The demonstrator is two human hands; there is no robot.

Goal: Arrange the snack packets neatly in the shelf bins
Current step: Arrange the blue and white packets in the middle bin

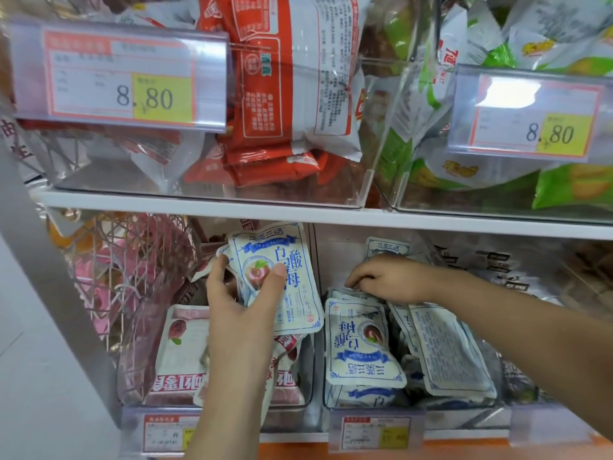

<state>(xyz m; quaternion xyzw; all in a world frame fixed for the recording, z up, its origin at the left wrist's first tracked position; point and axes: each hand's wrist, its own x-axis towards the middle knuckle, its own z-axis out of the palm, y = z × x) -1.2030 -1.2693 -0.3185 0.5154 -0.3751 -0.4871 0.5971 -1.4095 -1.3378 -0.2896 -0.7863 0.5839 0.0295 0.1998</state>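
Two shelf levels in view, split by a white shelf board (232, 207).

Upper level: 2 clear bins. The left bin (132, 180) has red-orange packets (265, 78), the right bin (464, 207) green-and-white packets (464, 174). 2 large price tags, both 8.80: one left (119, 74), one right (527, 114).

Lower level: 3 bins. The lower left bin (308, 386) holds at least 2 pink-and-white packets (182, 343). The middle bin (457, 405) holds at least 4 blue-and-white packets (361, 340), lying mixed: face up, back up, and one upright at the far end. The bin on the right (547, 293) holds packets with dark lettering; count unclear. 3 small tag holders on the near edge; 2 are readable as labels (166, 433) (374, 433).

1 pink wire basket (132, 277) at far left, beside the lower left bin.

Hands:
- left hand (242, 303) pinches 1 blue-and-white held packet (292, 293), thumb on its face and fingers behind, upright above the lower left bin.
- right hand (388, 280) is inside the middle bin, fingers curled down onto the far edges of the packets. I cannot tell whether it grips one.
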